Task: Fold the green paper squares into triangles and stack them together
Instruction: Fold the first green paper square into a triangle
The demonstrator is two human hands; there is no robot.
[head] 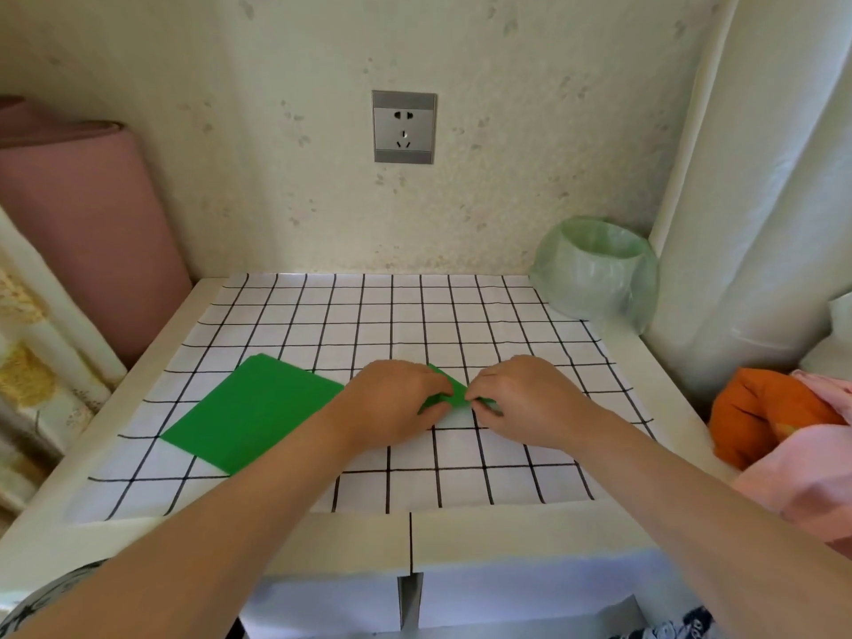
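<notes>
I'm looking into a lived-in corner of a home, likely a bedroom: a small white worktop [507, 537] under a checked cloth [415, 306], a wall socket [404, 126] in speckled wallpaper, a rolled pink mat [83, 232], a white curtain [756, 177], a bag-lined bin [594, 269] and heaped clothes [756, 412].

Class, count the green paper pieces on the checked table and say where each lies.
2. One flat green sheet lies left of centre, possibly a stack hiding more. One small folded piece is pinched between left hand and right hand.
</notes>
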